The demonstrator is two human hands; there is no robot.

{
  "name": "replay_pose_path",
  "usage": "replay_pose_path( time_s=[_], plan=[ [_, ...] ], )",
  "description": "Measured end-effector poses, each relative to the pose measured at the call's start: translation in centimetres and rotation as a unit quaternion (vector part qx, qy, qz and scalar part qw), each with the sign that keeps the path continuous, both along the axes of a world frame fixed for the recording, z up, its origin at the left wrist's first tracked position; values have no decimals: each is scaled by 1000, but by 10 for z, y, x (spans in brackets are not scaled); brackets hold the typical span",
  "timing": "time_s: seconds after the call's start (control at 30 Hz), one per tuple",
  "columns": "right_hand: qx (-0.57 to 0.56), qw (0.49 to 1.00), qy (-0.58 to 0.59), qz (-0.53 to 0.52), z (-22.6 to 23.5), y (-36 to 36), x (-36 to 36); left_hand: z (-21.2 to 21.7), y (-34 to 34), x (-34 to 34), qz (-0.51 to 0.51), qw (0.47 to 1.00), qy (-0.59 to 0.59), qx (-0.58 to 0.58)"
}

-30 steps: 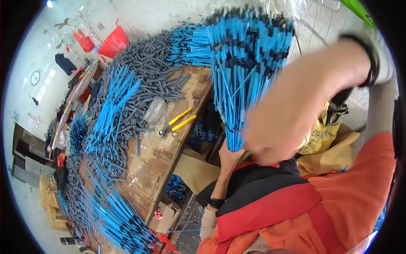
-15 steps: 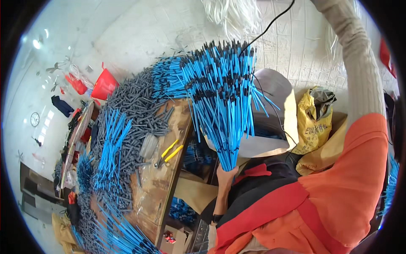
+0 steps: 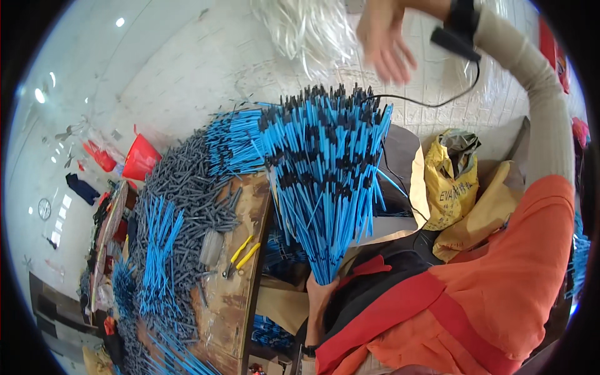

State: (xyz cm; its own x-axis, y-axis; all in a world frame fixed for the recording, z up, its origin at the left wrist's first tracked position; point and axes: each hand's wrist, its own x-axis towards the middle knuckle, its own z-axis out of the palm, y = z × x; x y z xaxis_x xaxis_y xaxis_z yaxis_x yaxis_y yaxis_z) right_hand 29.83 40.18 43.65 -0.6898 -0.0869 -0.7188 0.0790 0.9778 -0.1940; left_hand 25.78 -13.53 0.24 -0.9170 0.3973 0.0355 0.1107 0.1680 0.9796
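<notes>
A thick bundle of thin blue sticks with black tips and black bands (image 3: 331,181) stands upright in front of me, fanned out at the top. Its narrow lower end is gripped in my left hand (image 3: 320,295), fingers wrapped round it. Up above the bundle, near the hanging white strips (image 3: 306,31), my right hand (image 3: 384,47) is raised with its fingers spread and nothing in them. A black band with a small black device (image 3: 455,44) sits at that wrist, and a black cable runs from it down past the bundle.
On the wooden table (image 3: 228,300) to the left lie a heap of grey plastic pieces (image 3: 184,181), more blue sticks (image 3: 159,256) and yellow-handled pliers (image 3: 240,257). A yellow sack (image 3: 451,187) stands at the right. A red bucket (image 3: 141,156) is beyond the heap.
My right hand has come down into view at the top, fingers spread. The bundle in my left hand sits a little lower in the picture, and the view has shifted slightly.
</notes>
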Motion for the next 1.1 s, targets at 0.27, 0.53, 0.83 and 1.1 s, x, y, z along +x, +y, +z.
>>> replay_pose_path(
  time_s=[0.27, 0.53, 0.83, 1.1],
  plan=[
    [-17, 995, 0, -100, 34, -129, -69, -15, -6, 19, -19, 998, -36, -38],
    [154, 940, -244, -180, -107, -69, -36, -38, -16, 16, 31, 993, -89, 66],
    [-185, 968, 52, 162, -211, -267, -35, 22, 11, -38, -11, 983, -117, 144],
    [-575, 711, 352, -199, -287, -331, -85, 58, 78, -67, -51, 974, -94, 202]
  ],
)
